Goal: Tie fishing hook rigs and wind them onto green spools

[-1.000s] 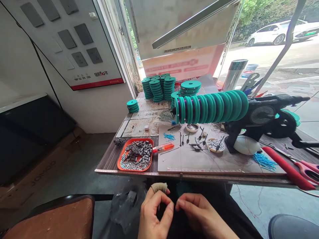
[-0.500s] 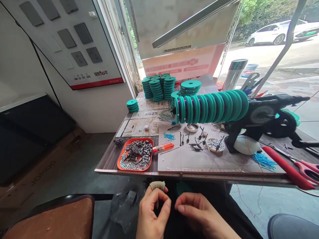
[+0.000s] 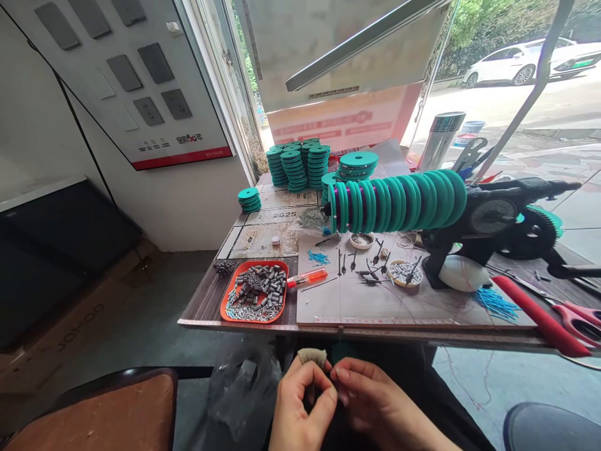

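My left hand and my right hand meet below the table's front edge, over my lap. Both are closed in a pinch, fingertips touching, on something too small to make out. The left forefinger wears a beige bandage. Just beyond them is the wooden table. On it a row of green spools sits on the shaft of a black winding machine. An orange tray holds several small grey metal pieces.
Stacks of green spools stand at the table's back. Red-handled scissors, an orange lighter, small dishes of beads and blue sticks lie about. A brown stool is at lower left, a plastic bag beside it.
My two hands have drawn together, so the fingertips now touch; the left hand has shifted right. Nothing on the table has moved.
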{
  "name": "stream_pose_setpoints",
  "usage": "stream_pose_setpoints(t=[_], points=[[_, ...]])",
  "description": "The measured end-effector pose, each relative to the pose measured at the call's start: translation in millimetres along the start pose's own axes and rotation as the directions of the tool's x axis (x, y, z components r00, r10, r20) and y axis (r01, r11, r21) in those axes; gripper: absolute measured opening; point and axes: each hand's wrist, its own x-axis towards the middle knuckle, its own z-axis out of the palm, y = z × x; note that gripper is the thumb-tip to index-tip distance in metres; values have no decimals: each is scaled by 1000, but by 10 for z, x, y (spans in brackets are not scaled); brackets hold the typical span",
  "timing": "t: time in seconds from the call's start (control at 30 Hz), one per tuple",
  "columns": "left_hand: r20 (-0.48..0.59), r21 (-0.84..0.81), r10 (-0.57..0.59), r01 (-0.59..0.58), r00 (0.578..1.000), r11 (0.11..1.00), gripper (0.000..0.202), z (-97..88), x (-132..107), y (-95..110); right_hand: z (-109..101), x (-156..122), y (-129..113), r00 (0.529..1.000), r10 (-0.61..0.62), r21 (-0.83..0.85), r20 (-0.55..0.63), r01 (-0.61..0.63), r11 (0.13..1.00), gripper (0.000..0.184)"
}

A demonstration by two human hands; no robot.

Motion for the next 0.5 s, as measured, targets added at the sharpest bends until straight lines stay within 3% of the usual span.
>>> stream_pose_setpoints(t=[0.17, 0.5], points=[[-20, -8, -49, 49, 999, 999, 24, 15, -3, 57, 0, 1, 16, 1000, -14, -8, 28, 14, 1000, 43], [-32, 6, -1, 1, 999, 1000, 27, 12, 7, 30, -21, 7, 36, 989, -150, -161, 5, 149, 976, 43]])
